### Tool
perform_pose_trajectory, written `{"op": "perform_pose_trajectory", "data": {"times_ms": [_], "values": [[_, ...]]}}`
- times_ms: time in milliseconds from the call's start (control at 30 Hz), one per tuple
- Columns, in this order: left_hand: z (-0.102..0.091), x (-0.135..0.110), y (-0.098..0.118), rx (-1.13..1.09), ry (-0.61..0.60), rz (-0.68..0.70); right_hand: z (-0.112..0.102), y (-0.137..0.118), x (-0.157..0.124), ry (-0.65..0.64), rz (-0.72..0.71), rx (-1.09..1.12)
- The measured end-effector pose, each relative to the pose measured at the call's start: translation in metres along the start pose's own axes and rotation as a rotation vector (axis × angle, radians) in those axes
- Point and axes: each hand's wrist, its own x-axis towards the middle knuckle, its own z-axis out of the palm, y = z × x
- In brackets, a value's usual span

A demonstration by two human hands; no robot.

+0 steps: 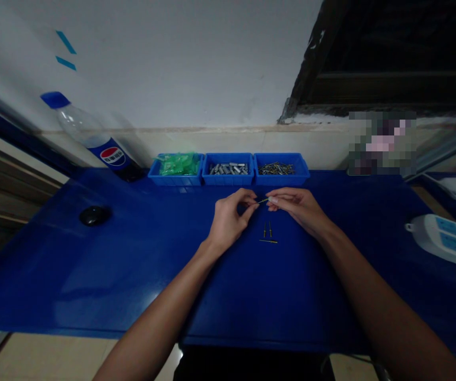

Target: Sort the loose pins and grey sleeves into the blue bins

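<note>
deep blue table [140,254], brighter blue bins [228,180], green packets [178,165], silvery pieces [230,169], yellowish pins [274,242], black mouse [92,215]

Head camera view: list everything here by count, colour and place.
table: one, blue, across view
wall: one, white, behind
boxes: three, blue, table's back
plastic: uncountable, green, left box
metal pieces: many, silver, middle box
boxed pins: many, brassy-grey, right box
loose pins: three, brassy, on table
held pin: one, brassy, centre
bottle: one, clear-blue, back left
mouse: one, black, left
power strip: one, white-blue, right
tape strips: two, blue, wall
opening: one, dark, upper right
blurred item: one, pinkish, back right
floor: one, beige, lower left
left hand: one, bare, on held pin
right hand: one, bare, on held pin
</note>
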Motion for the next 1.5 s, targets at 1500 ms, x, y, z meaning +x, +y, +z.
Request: {"op": "perform_pose_trajectory", "data": {"times_ms": [1500], "values": [[-0.007,-0.001,0.003,0.531,-0.604,0.233,-0.001,-0.007,0.002,0.204,-0.138,0.049]]}}
